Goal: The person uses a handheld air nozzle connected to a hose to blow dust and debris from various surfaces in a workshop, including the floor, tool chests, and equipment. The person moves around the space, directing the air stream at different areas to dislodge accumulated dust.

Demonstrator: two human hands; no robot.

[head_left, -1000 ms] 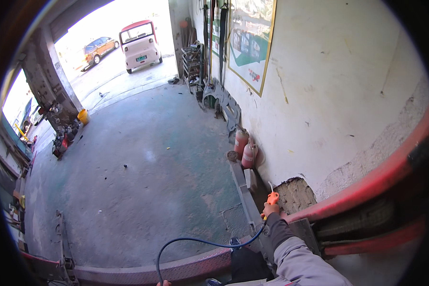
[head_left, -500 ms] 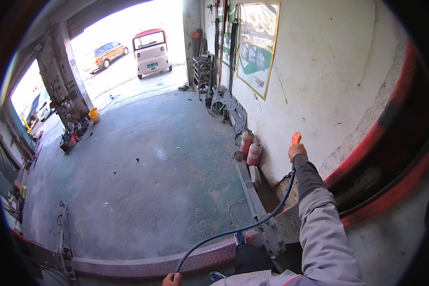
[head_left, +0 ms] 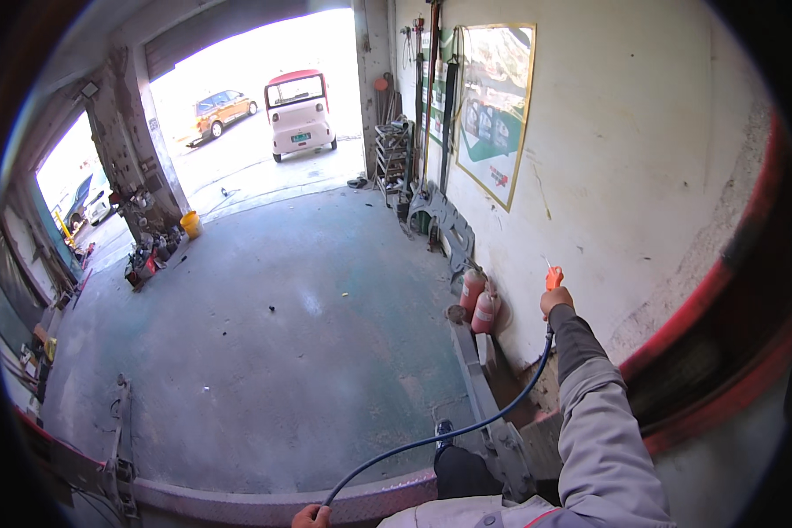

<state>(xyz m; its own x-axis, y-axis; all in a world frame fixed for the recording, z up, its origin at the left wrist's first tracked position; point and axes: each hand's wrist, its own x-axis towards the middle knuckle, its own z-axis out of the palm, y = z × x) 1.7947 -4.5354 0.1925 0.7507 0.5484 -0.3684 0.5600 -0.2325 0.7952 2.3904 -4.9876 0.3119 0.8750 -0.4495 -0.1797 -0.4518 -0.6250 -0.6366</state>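
My right hand (head_left: 555, 301) is raised toward the white wall (head_left: 642, 176) and grips an orange air blow gun (head_left: 553, 277) with its thin nozzle pointing up. A dark blue hose (head_left: 466, 429) runs from the gun down in a curve to my left hand (head_left: 311, 516), which holds it at the bottom edge of the view. Only the knuckles of that left hand show. My grey sleeve covers the right arm.
Two red fire extinguishers (head_left: 480, 299) stand at the wall's foot beside a metal lift rail (head_left: 480, 387). A framed poster (head_left: 493, 106) hangs on the wall. A small white and red vehicle (head_left: 297, 113) and an orange car (head_left: 220, 110) stand outside. A yellow bucket (head_left: 190, 223) sits by the doorway pillar.
My right hand has risen with the orange blow gun, from low by the broken wall base up along the wall. The hose has trailed after it, and my left hand has come into view.
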